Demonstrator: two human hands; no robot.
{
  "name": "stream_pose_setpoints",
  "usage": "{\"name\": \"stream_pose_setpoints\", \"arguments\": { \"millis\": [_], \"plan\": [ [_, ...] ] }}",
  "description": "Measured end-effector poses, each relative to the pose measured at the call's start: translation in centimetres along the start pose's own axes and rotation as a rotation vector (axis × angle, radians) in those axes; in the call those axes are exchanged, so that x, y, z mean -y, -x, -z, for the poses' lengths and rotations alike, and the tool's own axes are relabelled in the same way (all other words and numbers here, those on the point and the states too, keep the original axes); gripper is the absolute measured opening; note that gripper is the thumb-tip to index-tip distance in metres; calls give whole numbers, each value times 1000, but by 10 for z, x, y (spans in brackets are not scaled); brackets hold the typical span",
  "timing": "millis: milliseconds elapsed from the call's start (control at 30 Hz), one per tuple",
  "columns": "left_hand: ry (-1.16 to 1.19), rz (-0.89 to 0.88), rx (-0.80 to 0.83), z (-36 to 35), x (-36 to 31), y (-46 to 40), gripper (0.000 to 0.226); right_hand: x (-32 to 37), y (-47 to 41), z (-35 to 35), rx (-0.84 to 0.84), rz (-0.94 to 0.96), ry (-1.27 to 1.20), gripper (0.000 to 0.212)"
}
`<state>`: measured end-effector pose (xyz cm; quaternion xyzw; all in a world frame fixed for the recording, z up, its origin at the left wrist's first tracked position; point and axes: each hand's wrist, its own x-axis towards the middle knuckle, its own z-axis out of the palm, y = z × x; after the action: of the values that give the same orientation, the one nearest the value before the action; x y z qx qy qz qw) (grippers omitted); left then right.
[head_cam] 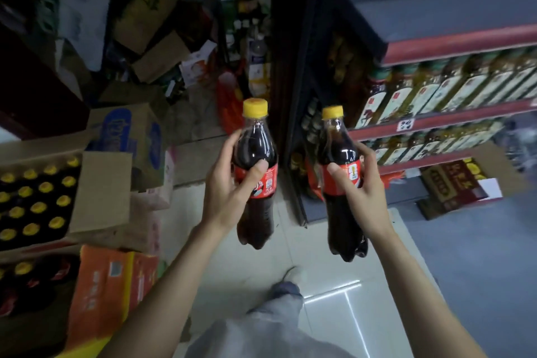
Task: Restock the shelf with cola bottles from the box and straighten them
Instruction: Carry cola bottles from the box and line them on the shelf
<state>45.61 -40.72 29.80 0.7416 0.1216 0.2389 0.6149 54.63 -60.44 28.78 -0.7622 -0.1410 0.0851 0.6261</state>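
Running along the right side of the frame, the red-edged shelf point(453, 120) carries rows of tall yellow-labelled bottles point(430, 90), with a white price tag point(405, 125) on one rail. At the lower left sits the open cardboard box point(98, 192), packed with yellow-capped cola bottles standing upright; an orange carton point(101, 293) lies just below it in the frame, and further cardboard boxes point(151, 38) are heaped across the upper left. Pale floor tiles point(334, 285) fill the lower middle, where a grey trouser leg point(279, 314) and a shoe point(293, 273) show.

Near the centre, two cola bottles are held upright in the air, apart from each other and clear of both box and shelf. The left hand point(229, 183) grips the left cola bottle point(255, 177) around its red label, thumb across the front and fingers point(232, 139) curled round the far side. The right hand point(360, 186) grips the right cola bottle point(341, 183) the same way, thumb pressed on the label and fingers wrapped behind. Each bottle has a yellow cap point(255, 107) and dark drink inside.
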Motion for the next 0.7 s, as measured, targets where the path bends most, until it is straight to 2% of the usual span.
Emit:
{"name": "stream_pose_setpoints", "arguments": {
  "millis": [167,300,467,700],
  "plan": [
    [34,-129,101,-82,-41,-67,46,17,-64,73,-85,61,8,52],
    [37,-255,131,-147,-81,-117,47,49,-115,139,-131,103,-63,37],
    [-14,-388,130,-230,-127,-168,43,76,-176,224,-174,247,-94,32],
    [-67,-476,22,-371,-162,-215,41,77,-254,358,-127,373,-43,43]
  ]
}}
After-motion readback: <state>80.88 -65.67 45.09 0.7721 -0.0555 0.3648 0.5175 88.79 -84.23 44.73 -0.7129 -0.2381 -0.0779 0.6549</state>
